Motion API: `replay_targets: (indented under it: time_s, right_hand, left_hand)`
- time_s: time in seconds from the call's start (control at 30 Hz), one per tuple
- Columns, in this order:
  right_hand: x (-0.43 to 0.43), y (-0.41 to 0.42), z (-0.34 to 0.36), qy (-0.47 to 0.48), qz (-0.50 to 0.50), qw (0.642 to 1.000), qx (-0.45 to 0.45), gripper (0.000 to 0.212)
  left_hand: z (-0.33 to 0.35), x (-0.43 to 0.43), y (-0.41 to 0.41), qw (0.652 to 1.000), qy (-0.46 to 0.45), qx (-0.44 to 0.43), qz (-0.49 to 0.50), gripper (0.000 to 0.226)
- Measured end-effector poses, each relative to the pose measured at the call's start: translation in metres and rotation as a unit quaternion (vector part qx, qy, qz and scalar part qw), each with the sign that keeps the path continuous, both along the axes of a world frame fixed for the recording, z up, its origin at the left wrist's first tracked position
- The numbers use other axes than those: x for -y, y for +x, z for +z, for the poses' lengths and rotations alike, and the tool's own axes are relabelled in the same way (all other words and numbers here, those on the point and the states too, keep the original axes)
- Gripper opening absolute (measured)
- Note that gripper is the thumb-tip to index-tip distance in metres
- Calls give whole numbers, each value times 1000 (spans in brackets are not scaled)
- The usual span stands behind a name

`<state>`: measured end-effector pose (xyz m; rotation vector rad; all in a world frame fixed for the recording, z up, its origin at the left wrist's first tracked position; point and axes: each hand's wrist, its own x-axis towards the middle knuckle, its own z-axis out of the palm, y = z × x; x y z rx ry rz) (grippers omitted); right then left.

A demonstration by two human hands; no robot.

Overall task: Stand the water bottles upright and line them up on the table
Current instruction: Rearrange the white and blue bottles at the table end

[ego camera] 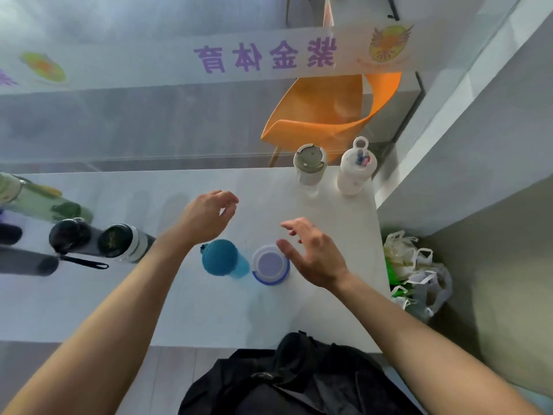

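Note:
On the white table [194, 307] a teal bottle [223, 259] and a bottle with a lilac lid [270, 268] stand upright side by side near the middle. My left hand [208, 214] hovers open just beyond the teal one. Right of the lilac-lidded bottle, my right hand [311, 256] is open, fingers spread, holding nothing. Two more bottles stand at the far right: one with a grey-green lid [309, 167] and a white one with a loop handle [356, 170]. At the left, a black bottle [71, 238], a dark-lidded steel bottle [124, 242] and a green bottle [39, 202] look tilted or lying.
A glass wall runs along the table's far edge, with an orange chair [326, 109] behind it. A dark cylinder [27, 263] lies at the left edge. Plastic bags [416, 274] sit on the floor right of the table. A black bag [293, 381] lies at the near edge.

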<state>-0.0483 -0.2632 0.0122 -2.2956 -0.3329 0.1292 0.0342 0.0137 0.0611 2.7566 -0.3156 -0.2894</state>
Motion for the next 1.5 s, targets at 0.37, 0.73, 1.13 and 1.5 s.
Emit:
replay_targets:
  time_s: [0.37, 0.73, 1.13, 1.5]
  right_hand:
    - [-58, -50, -7, -174, -26, 984, -7, 112]
    - [-81, 2, 10, -138, -164, 977, 20, 109]
    - [-107, 170, 16, -167, -169, 971, -19, 99]
    - [-110, 172, 15, -164, -194, 965, -62, 141]
  left_hand:
    - [-11, -41, -86, 994, 15, -88, -68, 100]
    - [-25, -65, -69, 998, -29, -10, -56, 89]
    - [-16, -92, -9, 997, -62, 1, 44, 88]
    - [-18, -92, 10, 995, -77, -4, 66, 89]
